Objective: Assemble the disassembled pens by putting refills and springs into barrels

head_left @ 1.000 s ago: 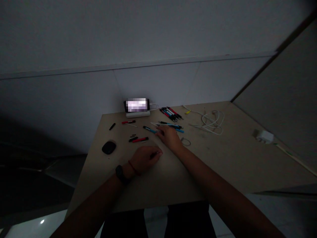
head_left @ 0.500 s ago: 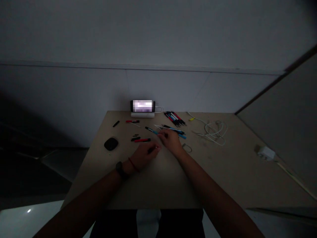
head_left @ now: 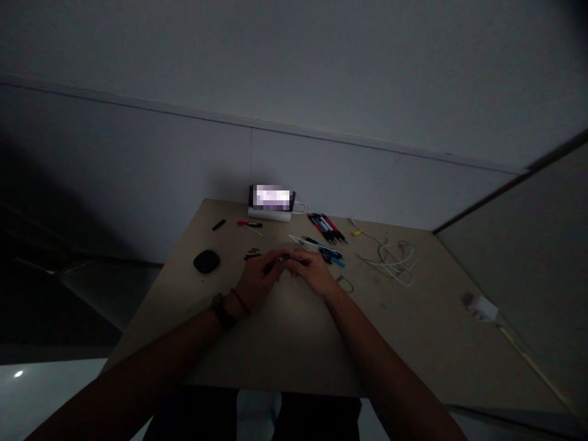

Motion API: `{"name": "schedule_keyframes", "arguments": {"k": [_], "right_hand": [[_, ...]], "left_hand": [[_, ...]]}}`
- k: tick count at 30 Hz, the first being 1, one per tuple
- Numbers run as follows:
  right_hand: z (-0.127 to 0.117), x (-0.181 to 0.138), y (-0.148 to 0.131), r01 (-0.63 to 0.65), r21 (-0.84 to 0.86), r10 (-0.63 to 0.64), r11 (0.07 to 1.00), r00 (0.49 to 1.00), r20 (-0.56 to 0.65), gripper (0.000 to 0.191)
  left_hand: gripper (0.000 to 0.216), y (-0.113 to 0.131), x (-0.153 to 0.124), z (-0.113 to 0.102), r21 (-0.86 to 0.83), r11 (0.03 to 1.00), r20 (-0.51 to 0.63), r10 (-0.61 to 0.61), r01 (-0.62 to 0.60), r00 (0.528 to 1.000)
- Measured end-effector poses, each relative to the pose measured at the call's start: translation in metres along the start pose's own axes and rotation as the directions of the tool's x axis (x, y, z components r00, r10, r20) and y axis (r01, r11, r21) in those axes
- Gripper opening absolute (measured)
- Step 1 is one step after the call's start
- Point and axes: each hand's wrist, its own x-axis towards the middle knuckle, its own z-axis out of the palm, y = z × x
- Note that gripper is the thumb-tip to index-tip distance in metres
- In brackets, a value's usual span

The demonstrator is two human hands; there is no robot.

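Note:
My left hand (head_left: 261,274) and my right hand (head_left: 313,271) meet over the middle of the table, fingertips almost touching. Both are closed in a pinch. A small dark end of a pen part (head_left: 285,257) shows between them; the fingers cover the rest. What the left fingers grip is hidden. Just beyond my right hand lie blue and black pen pieces (head_left: 324,247) and thin white refills (head_left: 298,241). Small black pieces (head_left: 252,251) lie beyond my left hand, which covers part of that group.
A phone (head_left: 272,198) leans upright on a white stand (head_left: 269,214) at the back. Several pens (head_left: 327,228) lie in a row to its right. A red-and-black pen piece (head_left: 249,224), a black round-cornered object (head_left: 206,261), a coiled white cable (head_left: 390,260) and a wall socket box (head_left: 480,307) surround the work.
My right hand has drawn back from the pen pieces to meet my left hand. The blue pen part that stuck out from its fingers no longer shows. The view has tilted.

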Motion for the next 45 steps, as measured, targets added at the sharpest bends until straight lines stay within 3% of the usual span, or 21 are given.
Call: {"name": "schedule_keyframes", "arguments": {"k": [8, 14, 21, 25, 29, 32, 37, 41, 45], "right_hand": [[0.001, -0.001, -0.003, -0.009, -0.002, 0.009, 1.0, 1.0, 0.007, 0.033], [-0.001, -0.001, -0.001, -0.014, -0.008, 0.014, 1.0, 1.0, -0.001, 0.037], [-0.004, 0.0, 0.003, -0.086, 0.125, 0.106, 0.988, 0.981, -0.165, 0.045], [-0.006, 0.002, 0.004, -0.046, 0.263, 0.131, 0.964, 0.941, -0.313, 0.046], [-0.008, 0.004, 0.004, 0.002, 0.304, 0.132, 0.953, 0.898, -0.421, 0.049], [-0.008, 0.004, 0.003, -0.01, 0.295, 0.141, 0.956, 0.893, -0.428, 0.047], [-0.007, 0.003, 0.003, -0.006, 0.297, 0.138, 0.955, 0.894, -0.426, 0.045], [-0.005, 0.0, 0.0, -0.024, 0.189, 0.097, 0.982, 0.917, -0.387, 0.045], [-0.004, -0.003, -0.004, -0.045, 0.067, 0.066, 0.997, 0.931, -0.359, 0.044]], "left_hand": [[0.029, -0.001, 0.001, -0.001, 0.041, 0.998, 0.011, 0.041, -0.041, 0.999], [0.026, -0.008, 0.004, -0.001, 0.047, 0.999, -0.102, -0.015, 0.02, 0.995], [0.026, -0.012, 0.006, 0.0, -0.017, 0.997, -0.135, -0.073, 0.071, 0.988], [0.028, -0.013, 0.008, 0.001, -0.118, 0.986, -0.075, -0.124, 0.115, 0.989], [0.037, -0.014, 0.01, 0.001, -0.268, 0.94, 0.079, -0.195, 0.209, 0.978], [0.032, -0.017, 0.011, 0.001, -0.331, 0.911, 0.167, -0.197, 0.244, 0.966], [0.023, -0.021, 0.01, 0.001, -0.497, 0.826, 0.207, -0.184, 0.266, 0.961], [0.029, -0.019, 0.009, 0.0, -0.634, 0.703, 0.221, -0.236, 0.323, 0.946], [0.032, -0.018, 0.009, 0.001, -0.689, 0.643, 0.237, -0.234, 0.333, 0.943]]}}
